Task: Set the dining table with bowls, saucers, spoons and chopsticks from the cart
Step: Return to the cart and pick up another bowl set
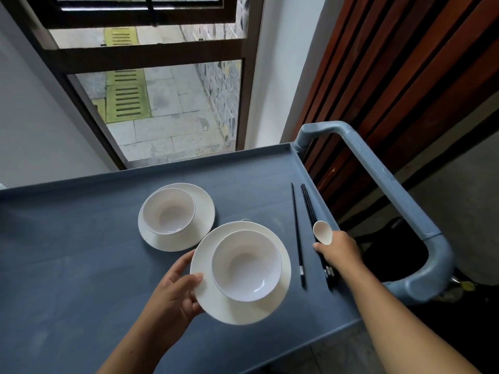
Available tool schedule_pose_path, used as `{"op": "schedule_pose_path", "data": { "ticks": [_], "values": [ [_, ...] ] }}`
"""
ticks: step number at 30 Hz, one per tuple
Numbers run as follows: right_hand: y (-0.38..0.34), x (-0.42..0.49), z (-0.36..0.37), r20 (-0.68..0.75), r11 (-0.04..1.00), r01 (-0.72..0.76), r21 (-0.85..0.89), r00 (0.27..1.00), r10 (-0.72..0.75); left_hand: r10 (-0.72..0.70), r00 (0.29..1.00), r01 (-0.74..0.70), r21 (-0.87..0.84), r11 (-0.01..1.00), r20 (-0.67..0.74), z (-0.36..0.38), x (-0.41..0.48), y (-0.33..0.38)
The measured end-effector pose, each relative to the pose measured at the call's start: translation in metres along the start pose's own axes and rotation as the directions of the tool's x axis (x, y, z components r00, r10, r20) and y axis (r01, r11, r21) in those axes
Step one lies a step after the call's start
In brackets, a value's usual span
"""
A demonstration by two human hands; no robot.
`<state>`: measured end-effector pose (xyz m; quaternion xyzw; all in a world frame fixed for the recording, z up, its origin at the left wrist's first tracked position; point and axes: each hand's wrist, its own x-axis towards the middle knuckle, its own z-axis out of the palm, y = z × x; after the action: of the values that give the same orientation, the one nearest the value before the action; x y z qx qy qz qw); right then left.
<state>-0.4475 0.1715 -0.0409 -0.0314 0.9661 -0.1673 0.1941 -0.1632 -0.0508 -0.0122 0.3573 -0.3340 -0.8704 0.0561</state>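
Two white saucers, each with a white bowl in it, sit on the blue-grey cart top (81, 252). My left hand (175, 290) grips the left rim of the near saucer (210, 300), which carries the near bowl (247, 265). The far saucer (201, 209) and far bowl (168, 210) stand just behind it. My right hand (339, 251) holds a white spoon (322, 232) and rests on a bundle of black chopsticks (310, 211) by the cart's right rim. One single black chopstick (296, 233) lies apart to their left.
The cart's grey-blue handle (383, 179) loops past its right end. A tall window (162, 109) stands behind the cart, white wall on both sides. Red-brown wooden slats (405, 76) rise at the right. The dining table is out of view.
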Motion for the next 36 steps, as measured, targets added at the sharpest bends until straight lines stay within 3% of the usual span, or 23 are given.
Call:
{"op": "schedule_pose_path", "data": {
  "ticks": [6,12,16,19,21,23,28,31,36],
  "values": [
    [0.002,0.0,-0.007,0.05,0.995,-0.004,0.102,0.999,-0.001,-0.005,1.0,0.005,-0.001,1.0,0.018,-0.004,0.0,-0.001],
    [-0.014,-0.026,-0.026,-0.04,0.95,0.067,0.306,0.998,-0.057,0.011,0.999,-0.01,-0.026,1.0,0.035,-0.005,0.001,0.006],
    [-0.039,-0.062,-0.032,0.042,0.819,0.102,0.564,0.987,-0.152,0.037,0.999,-0.036,-0.041,0.999,0.034,-0.01,-0.003,0.016],
    [-0.059,-0.091,-0.025,0.133,0.61,0.044,0.791,0.961,-0.242,0.078,0.997,-0.077,-0.036,0.996,0.019,-0.02,-0.013,0.025],
    [-0.075,-0.109,-0.021,0.198,0.524,0.013,0.852,0.917,-0.345,0.108,0.994,-0.109,-0.032,0.994,-0.02,-0.027,-0.022,0.027],
    [-0.086,-0.119,-0.016,0.254,0.508,0.0,0.862,0.866,-0.43,0.135,0.988,-0.138,-0.05,0.989,-0.072,-0.034,-0.036,0.025],
    [-0.107,-0.125,-0.003,0.372,0.596,0.023,0.802,0.762,-0.53,0.251,0.944,-0.281,-0.124,0.952,-0.213,-0.044,-0.081,0.004],
    [-0.118,-0.13,0.012,0.484,0.654,0.016,0.757,0.659,-0.576,0.319,0.882,-0.379,-0.118,0.918,-0.347,-0.041,-0.114,-0.019],
    [-0.133,-0.168,0.041,0.655,0.734,0.05,0.678,0.414,-0.633,0.364,0.721,-0.548,-0.166,0.82,-0.589,-0.035,-0.177,-0.071]
  ]
}}
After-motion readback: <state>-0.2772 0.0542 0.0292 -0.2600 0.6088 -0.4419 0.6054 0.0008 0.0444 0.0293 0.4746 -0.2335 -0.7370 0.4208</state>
